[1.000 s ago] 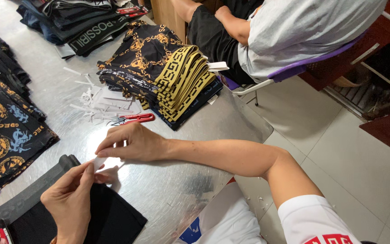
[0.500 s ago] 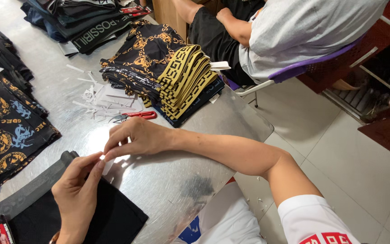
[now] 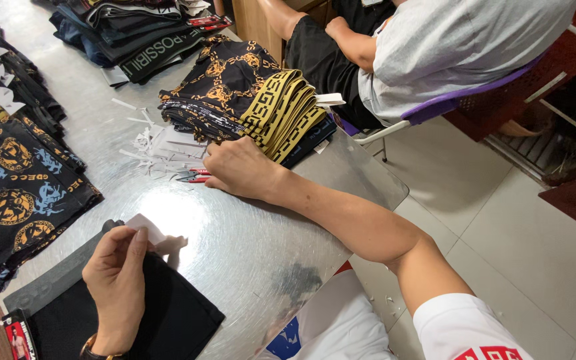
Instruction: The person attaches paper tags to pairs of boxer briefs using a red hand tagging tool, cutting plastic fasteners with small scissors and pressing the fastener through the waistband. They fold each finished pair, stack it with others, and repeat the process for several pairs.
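Note:
My left hand (image 3: 116, 273) pinches a small white paper tag (image 3: 145, 227) above a black garment with a grey waistband (image 3: 175, 320) at the near edge of the metal table (image 3: 248, 247). My right hand (image 3: 238, 167) rests farther out on the table, its fingers over a pair of red-handled scissors (image 3: 193, 176) that lie beside a scatter of white paper scraps (image 3: 158, 143). Whether the fingers grip the scissors is hidden.
A stack of black-and-gold patterned garments with yellow waistbands (image 3: 261, 100) lies just beyond my right hand. More patterned garments (image 3: 15, 193) lie at the left, and dark folded piles (image 3: 135, 33) at the back. Another person sits on a purple chair (image 3: 448, 103) at the right.
My right hand has moved away from my left hand, out to the scissors. My left hand still holds the white tag and has lifted it a little.

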`<state>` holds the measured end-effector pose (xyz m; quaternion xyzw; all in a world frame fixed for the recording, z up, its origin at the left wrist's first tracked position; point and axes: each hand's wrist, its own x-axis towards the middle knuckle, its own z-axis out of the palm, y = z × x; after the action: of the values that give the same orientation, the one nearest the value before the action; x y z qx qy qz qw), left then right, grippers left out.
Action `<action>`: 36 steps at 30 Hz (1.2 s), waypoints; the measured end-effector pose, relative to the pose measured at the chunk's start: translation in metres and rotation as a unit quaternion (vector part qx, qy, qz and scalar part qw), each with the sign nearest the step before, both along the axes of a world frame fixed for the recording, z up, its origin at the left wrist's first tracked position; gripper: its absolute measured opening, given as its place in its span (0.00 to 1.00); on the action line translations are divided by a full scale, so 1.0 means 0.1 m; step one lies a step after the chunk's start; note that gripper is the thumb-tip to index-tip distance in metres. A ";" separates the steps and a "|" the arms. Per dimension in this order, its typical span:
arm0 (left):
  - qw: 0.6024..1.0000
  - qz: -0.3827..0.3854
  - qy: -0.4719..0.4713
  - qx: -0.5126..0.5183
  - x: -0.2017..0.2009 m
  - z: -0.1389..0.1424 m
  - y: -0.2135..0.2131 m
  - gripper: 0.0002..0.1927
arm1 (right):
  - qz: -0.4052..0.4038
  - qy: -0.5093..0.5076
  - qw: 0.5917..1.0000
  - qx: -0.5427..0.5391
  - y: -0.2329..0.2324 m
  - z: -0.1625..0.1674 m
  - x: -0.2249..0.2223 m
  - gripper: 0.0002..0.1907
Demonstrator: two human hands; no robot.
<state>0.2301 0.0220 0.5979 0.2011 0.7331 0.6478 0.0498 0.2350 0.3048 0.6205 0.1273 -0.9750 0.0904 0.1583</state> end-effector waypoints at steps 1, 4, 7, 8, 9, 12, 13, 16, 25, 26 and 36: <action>1.000 -0.001 0.005 0.007 0.00 0.00 0.00 0.07 | -0.004 -0.011 1.000 -0.007 0.01 0.00 0.00 0.22; 0.999 -0.004 0.026 0.018 0.02 0.02 0.01 0.07 | -0.008 -0.035 0.998 -0.047 0.03 0.05 0.01 0.21; 0.999 0.001 0.017 0.036 0.02 0.04 0.01 0.06 | 0.011 -0.065 0.987 -0.145 0.06 0.14 0.02 0.20; 0.999 -0.001 0.018 0.032 0.02 0.04 0.01 0.06 | 0.016 -0.090 0.978 -0.189 0.06 0.16 0.02 0.19; 0.999 -0.003 0.019 0.027 0.02 0.04 0.00 0.07 | 0.021 -0.115 0.965 -0.233 0.05 0.18 0.02 0.18; 1.000 -0.001 0.006 0.023 0.02 0.03 -0.01 0.08 | 0.109 -0.136 0.903 -0.392 -0.01 0.20 0.03 0.18; 1.000 0.000 -0.001 0.023 0.02 0.03 0.00 0.08 | 0.114 -0.206 0.842 -0.486 -0.05 0.19 0.04 0.17; 1.000 0.001 0.007 0.021 0.03 0.02 -0.01 0.08 | 0.128 -0.356 0.640 -0.669 -0.25 0.11 0.10 0.16; 0.999 0.008 -0.003 0.051 -0.03 -0.07 -0.02 0.03 | 0.146 -0.361 0.583 -0.713 -0.61 -0.15 0.24 0.18; 0.998 0.004 -0.020 0.053 -0.05 -0.09 -0.01 0.04 | 0.142 -0.349 0.595 -0.710 -0.63 -0.17 0.24 0.19; 0.991 0.028 -0.056 0.120 -0.11 -0.24 -0.11 0.05 | 0.183 -0.341 0.565 -0.729 -0.67 0.35 0.61 0.14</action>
<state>0.2193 0.0113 0.5741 0.1481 0.6514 0.7426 0.0483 0.2955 0.2377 0.6553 0.1045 -0.5153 0.8341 -0.1672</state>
